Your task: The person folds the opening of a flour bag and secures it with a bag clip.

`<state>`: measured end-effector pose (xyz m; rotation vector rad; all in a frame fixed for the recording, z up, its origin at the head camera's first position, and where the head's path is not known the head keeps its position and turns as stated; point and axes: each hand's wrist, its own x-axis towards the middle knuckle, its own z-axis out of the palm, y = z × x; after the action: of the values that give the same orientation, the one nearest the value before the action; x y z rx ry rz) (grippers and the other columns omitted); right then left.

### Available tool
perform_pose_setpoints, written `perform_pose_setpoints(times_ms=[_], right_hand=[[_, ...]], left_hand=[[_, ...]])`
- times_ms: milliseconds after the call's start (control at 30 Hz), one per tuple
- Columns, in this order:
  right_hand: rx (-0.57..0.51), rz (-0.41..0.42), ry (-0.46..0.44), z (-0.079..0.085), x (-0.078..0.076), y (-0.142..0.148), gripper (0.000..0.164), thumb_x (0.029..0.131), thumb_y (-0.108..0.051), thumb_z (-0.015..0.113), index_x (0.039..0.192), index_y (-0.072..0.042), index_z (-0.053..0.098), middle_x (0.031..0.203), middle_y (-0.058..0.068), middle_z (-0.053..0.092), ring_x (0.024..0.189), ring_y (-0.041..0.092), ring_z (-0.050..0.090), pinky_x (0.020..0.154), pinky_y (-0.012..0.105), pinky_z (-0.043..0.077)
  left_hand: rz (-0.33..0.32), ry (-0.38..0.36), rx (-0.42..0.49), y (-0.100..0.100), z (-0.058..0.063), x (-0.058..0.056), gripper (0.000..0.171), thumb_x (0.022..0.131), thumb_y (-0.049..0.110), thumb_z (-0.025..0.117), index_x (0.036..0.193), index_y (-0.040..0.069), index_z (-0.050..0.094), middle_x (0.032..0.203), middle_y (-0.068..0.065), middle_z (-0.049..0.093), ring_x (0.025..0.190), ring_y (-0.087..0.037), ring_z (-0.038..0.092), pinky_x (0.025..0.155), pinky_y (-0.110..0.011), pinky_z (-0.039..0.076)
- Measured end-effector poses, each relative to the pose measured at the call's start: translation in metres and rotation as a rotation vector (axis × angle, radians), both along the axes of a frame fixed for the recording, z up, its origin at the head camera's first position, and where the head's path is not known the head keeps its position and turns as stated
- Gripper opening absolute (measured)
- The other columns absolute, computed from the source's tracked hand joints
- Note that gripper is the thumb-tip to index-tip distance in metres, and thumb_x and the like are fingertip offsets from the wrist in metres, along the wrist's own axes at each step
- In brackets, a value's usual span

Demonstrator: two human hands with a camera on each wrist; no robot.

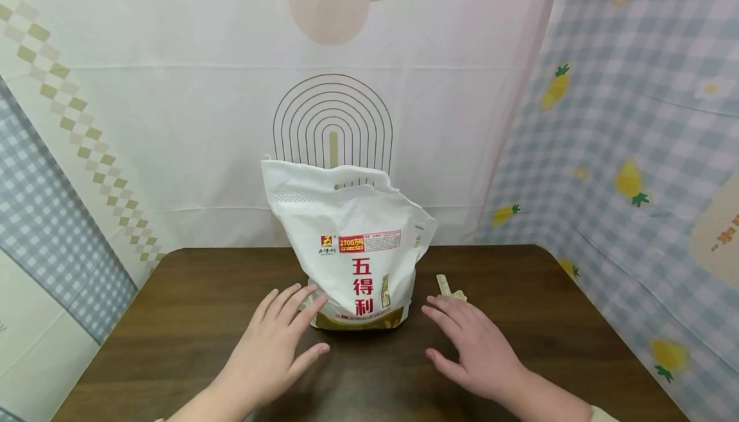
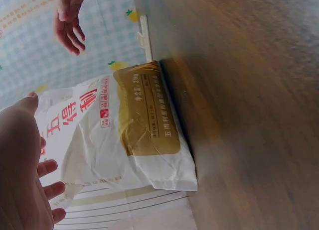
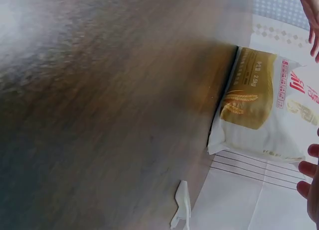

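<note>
A white flour bag [image 1: 346, 236] with red lettering and a gold band at its base stands upright on the brown table, its top leaning left. My left hand [image 1: 274, 338] hovers at the bag's near left side, fingers extended and spread. In the head view its fingertips overlap the bag's edge; contact cannot be made out. To the right of the bag, my right hand [image 1: 476, 345] is held apart from it with fingers stretched forward. Just past those fingertips lies a small cream plastic piece [image 3: 183, 205] with a narrow strip, partly hidden in the head view.
The dark wooden table [image 1: 202, 306] has rounded far corners. Behind it hangs a pale printed cloth [image 1: 190, 120], close to the bag's back. A blue checked cloth [image 1: 612, 120] with pineapples borders the right side, and another checked cloth [image 1: 46, 217] the left.
</note>
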<state>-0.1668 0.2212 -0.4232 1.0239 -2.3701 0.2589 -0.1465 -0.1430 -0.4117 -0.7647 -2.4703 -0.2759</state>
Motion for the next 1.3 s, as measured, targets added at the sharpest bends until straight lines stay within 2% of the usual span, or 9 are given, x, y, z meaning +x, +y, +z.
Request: perform_pose_setpoints(times_ms=[167,467,633,800,867,1100,1300], right_hand=[[-0.027,-0.045,-0.039,0.004,-0.003,-0.003,0.056,0.086,-0.038,0.072,0.134,-0.014,0.058,0.138,0.005,0.056,0.125,0.025,0.053,0.102,0.049,0.042],[-0.080,-0.124,-0.100,0.008,-0.012,-0.007,0.051,0.092,-0.042,0.065,0.133,-0.013,0.058,0.136,0.001,0.058,0.126,0.023,0.053,0.101,0.048,0.044],[-0.125,-0.143,-0.117,0.010,-0.017,-0.007,0.050,0.092,-0.041,0.066,0.132,-0.011,0.059,0.134,0.007,0.059,0.125,0.027,0.054,0.099,0.053,0.044],[-0.188,-0.152,-0.111,0.016,-0.025,-0.008,0.049,0.091,-0.036,0.067,0.131,-0.009,0.060,0.133,0.009,0.059,0.123,0.030,0.055,0.099,0.055,0.043],[-0.205,-0.153,-0.107,0.017,-0.028,-0.008,0.048,0.091,-0.033,0.067,0.131,-0.008,0.060,0.133,0.009,0.059,0.122,0.030,0.055,0.099,0.055,0.043],[-0.237,-0.194,-0.122,0.021,-0.033,-0.007,0.045,0.092,-0.030,0.067,0.131,-0.008,0.059,0.132,0.009,0.059,0.122,0.030,0.055,0.100,0.053,0.043],[-0.285,-0.223,-0.121,0.027,-0.038,-0.008,0.043,0.093,-0.031,0.065,0.129,-0.007,0.060,0.131,0.010,0.060,0.122,0.030,0.055,0.101,0.051,0.042]], left_hand=[[0.012,0.017,0.023,0.004,0.008,-0.005,0.066,0.094,0.061,0.053,0.146,0.021,0.047,0.147,-0.004,0.045,0.137,-0.027,0.038,0.114,-0.050,0.023],[0.028,0.016,0.045,0.013,0.026,-0.014,0.068,0.091,0.056,0.060,0.147,0.019,0.046,0.146,-0.005,0.045,0.136,-0.027,0.038,0.115,-0.049,0.022],[0.042,0.006,0.048,0.017,0.038,-0.018,0.067,0.093,0.058,0.055,0.147,0.020,0.044,0.147,-0.005,0.043,0.136,-0.027,0.037,0.116,-0.048,0.021],[0.058,0.028,0.062,0.021,0.052,-0.024,0.068,0.097,0.064,0.041,0.149,0.020,0.041,0.148,-0.006,0.041,0.136,-0.028,0.036,0.116,-0.048,0.021],[0.061,0.036,0.075,0.024,0.058,-0.026,0.069,0.097,0.065,0.040,0.149,0.020,0.041,0.149,-0.005,0.041,0.136,-0.028,0.037,0.115,-0.047,0.022],[0.049,0.057,0.083,0.034,0.075,-0.032,0.068,0.092,0.056,0.057,0.147,0.018,0.044,0.147,-0.004,0.042,0.134,-0.028,0.037,0.112,-0.047,0.026],[0.053,0.080,0.088,0.041,0.091,-0.036,0.065,0.092,0.053,0.059,0.145,0.018,0.045,0.146,-0.004,0.042,0.132,-0.029,0.038,0.110,-0.047,0.029]])
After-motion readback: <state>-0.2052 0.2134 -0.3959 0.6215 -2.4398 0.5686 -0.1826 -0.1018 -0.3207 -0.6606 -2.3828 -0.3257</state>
